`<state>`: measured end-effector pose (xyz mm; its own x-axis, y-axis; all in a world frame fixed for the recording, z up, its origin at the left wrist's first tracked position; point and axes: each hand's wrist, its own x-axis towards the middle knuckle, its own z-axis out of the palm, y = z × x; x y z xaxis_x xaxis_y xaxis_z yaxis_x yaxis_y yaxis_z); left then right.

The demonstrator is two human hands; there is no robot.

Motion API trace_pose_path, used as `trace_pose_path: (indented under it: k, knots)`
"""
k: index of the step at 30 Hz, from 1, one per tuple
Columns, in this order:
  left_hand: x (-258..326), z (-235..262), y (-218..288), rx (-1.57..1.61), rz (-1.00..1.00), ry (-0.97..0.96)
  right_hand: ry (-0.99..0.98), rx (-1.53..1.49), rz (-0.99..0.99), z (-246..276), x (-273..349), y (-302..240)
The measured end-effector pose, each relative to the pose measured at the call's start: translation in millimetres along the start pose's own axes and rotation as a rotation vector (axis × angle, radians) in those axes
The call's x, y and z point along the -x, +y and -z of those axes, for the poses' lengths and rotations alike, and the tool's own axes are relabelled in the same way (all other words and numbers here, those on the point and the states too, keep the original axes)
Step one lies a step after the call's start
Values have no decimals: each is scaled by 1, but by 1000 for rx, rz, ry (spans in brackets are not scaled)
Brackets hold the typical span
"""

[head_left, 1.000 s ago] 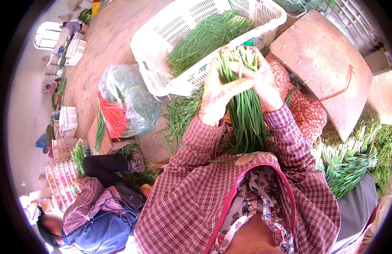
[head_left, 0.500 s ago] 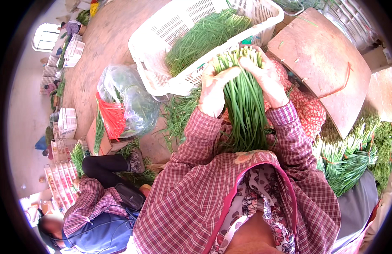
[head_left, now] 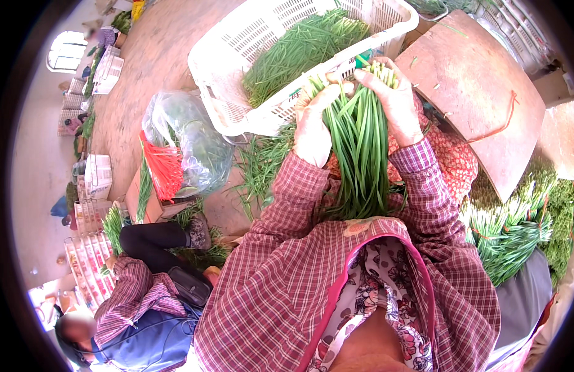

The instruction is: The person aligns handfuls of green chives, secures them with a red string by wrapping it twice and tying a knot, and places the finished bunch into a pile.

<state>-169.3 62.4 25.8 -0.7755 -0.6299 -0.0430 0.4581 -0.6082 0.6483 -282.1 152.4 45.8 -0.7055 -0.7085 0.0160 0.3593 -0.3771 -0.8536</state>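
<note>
Between my hands is a thick bunch of garlic chives (head_left: 359,149), pale cut ends up and green leaves hanging toward my lap. My left hand (head_left: 314,127) grips its left side, thumb laid across the stems near the top. Round the right side curls my right hand (head_left: 397,106), its thumb pressing on the pale ends. A gap shows between the stems held by each hand near the top. Just beyond stands a white plastic basket (head_left: 228,53) with a heap of loose chives (head_left: 299,53) inside.
Right of me lies a wooden board (head_left: 479,93) with a red tie on it; tied chive bundles (head_left: 507,232) sit below. To the left are a clear plastic bag (head_left: 203,146), red ties (head_left: 161,170) and loose chives (head_left: 265,164). Another person (head_left: 138,310) sits at lower left.
The bunch's top has parted between my two thumbs, and my hands sit slightly further apart. My right hand has shifted a little up and to the right.
</note>
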Motion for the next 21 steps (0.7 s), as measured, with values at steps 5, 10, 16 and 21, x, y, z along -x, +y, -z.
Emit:
trace_pose_path:
  k: [5, 10, 16, 21]
  knots:
    - [2, -7, -3, -171, -95, 39, -31, 140, 66, -3, -2, 5]
    - [-15, 12, 27, -42, 40, 1, -6, 106, 87, 23, -13, -2]
    - [-26, 96, 117, 40, -44, -29, -69, 292, 81, 39, -7, -51]
    - [-24, 27, 91, -180, 133, -308, -354, 299, 56, -2, 1, -47]
